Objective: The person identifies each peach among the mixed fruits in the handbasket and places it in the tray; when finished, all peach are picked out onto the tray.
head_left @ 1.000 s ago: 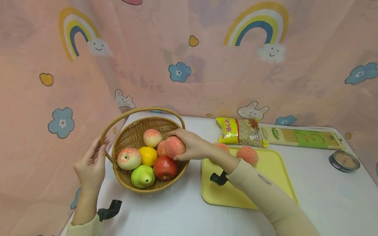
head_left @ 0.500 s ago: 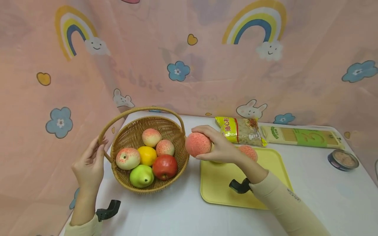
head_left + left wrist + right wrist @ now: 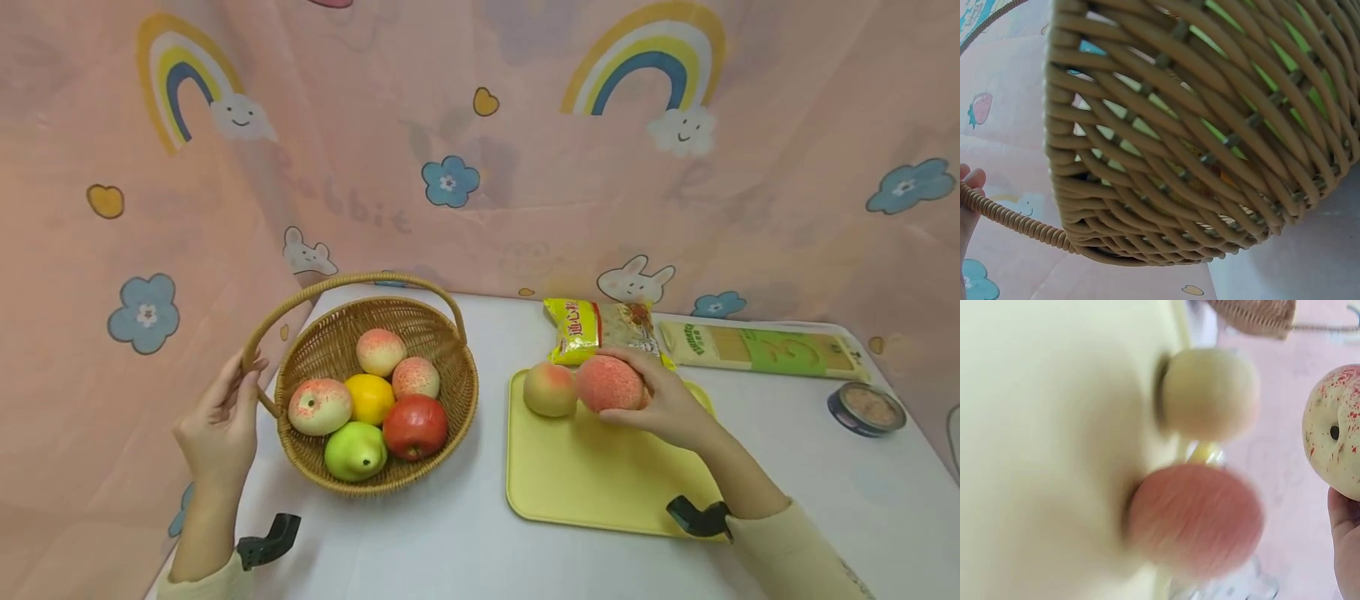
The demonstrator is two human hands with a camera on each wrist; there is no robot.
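Note:
My left hand (image 3: 219, 429) grips the handle (image 3: 352, 279) of a wicker basket (image 3: 444, 360) at its left side. In the basket lie three peaches (image 3: 380, 352), a yellow round fruit (image 3: 370, 399), a green pear (image 3: 356, 451) and a red apple (image 3: 415, 427). Over the yellow tray (image 3: 570, 487), my right hand (image 3: 663, 407) holds a pinkish peach (image 3: 610, 384) between thumb and fingers. A paler peach (image 3: 550, 389) rests on the tray to its left. The right wrist view shows the held peach (image 3: 1335, 434) apart from the tray, with a redder peach (image 3: 1197, 522) on it, mostly hidden in the head view.
Behind the tray lie a yellow bag of pasta (image 3: 600, 329) and a long green-labelled noodle pack (image 3: 765, 348). A round tin (image 3: 867, 408) stands at the right. White cloth (image 3: 420, 542) covers the table, and a pink patterned curtain (image 3: 510, 167) hangs behind it.
My right hand has carried the peach from above the basket rightward to above the tray, uncovering a peach in the basket. The left hand keeps its grip on the handle.

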